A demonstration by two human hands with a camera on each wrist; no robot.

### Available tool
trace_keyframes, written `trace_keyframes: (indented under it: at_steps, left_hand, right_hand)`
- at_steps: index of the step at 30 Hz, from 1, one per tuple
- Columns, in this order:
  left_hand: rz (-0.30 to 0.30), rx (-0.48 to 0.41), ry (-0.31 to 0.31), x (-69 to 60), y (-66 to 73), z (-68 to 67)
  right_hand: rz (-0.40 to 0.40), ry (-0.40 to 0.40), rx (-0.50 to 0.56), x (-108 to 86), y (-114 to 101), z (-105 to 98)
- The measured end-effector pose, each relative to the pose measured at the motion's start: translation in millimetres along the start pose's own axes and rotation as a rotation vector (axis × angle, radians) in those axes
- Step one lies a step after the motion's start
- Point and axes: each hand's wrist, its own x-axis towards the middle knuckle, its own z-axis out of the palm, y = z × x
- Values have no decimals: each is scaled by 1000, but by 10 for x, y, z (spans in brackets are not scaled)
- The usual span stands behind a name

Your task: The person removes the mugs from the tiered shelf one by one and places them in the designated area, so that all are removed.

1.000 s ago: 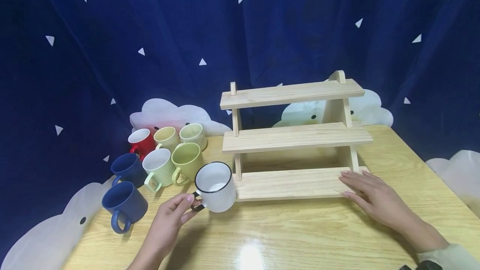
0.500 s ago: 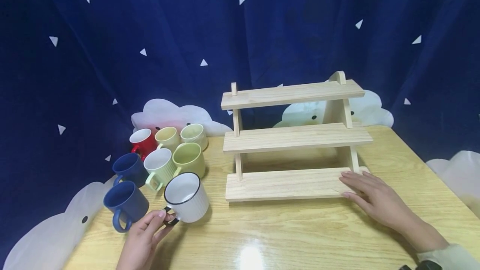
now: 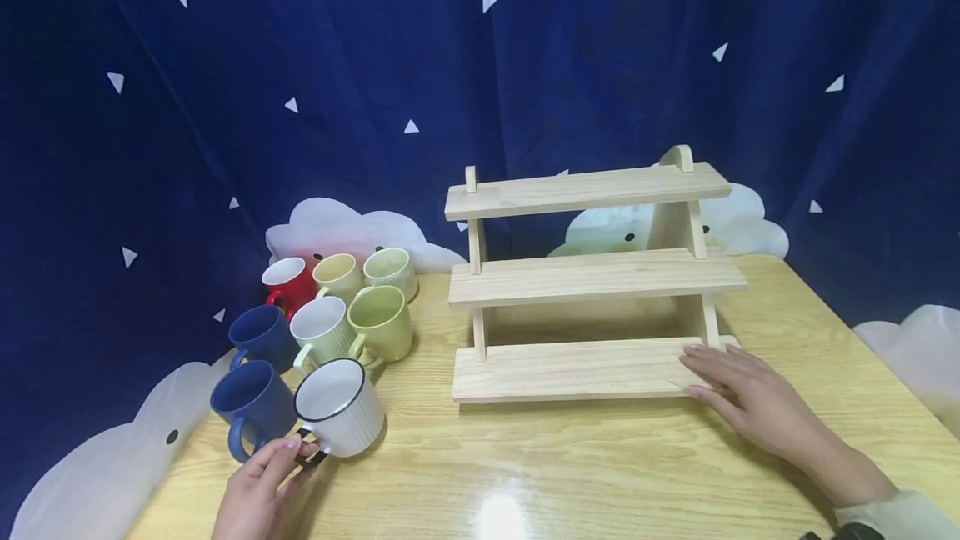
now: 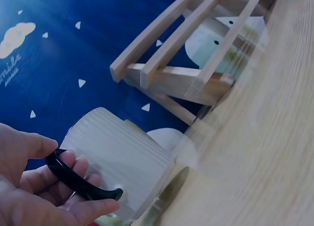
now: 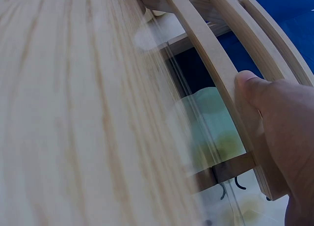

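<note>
A white ribbed mug [image 3: 342, 413] with a dark rim is at the front of the mug group, and my left hand [image 3: 258, 486] pinches its black handle [image 4: 81, 179] between thumb and fingers. The mug's base is at or just above the table; I cannot tell which. To the right stands a three-tier wooden display shelf [image 3: 570, 372]. My right hand [image 3: 757, 402] rests on the right end of its lowest board, fingers lying over the top. In the right wrist view the thumb [image 5: 250, 83] touches that board's front edge; the other fingers are hidden there.
Behind and left of the white mug stand two blue mugs [image 3: 255, 402], a red mug [image 3: 291, 286], a pale green ribbed mug [image 3: 324, 327], an olive mug [image 3: 382, 323], a yellow mug [image 3: 337, 276] and a pale cup [image 3: 392, 272]. A dark blue curtain [image 3: 570, 48] hangs behind the wooden table [image 3: 585, 473].
My left hand has carried the white mug leftward and toward me, from the shelf's left end to beside the front blue mug. My right hand has stayed on the shelf.
</note>
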Motion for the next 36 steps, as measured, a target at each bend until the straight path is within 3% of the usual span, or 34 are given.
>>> trace_keyframes:
  at_steps: [9, 15, 29, 36]
  left_hand:
    - [-20, -11, 66, 7, -72, -117]
    - [26, -107, 56, 22, -99, -168]
    - [4, -125, 100, 46, -138, -298]
    - [24, -153, 115, 66, -153, -338]
  right_hand:
    - [6, -3, 7, 7, -3, -4]
    - [10, -5, 2, 11, 1, -8]
    - [2, -1, -3, 6, -6, -8]
    - [12, -4, 0, 2, -5, -3]
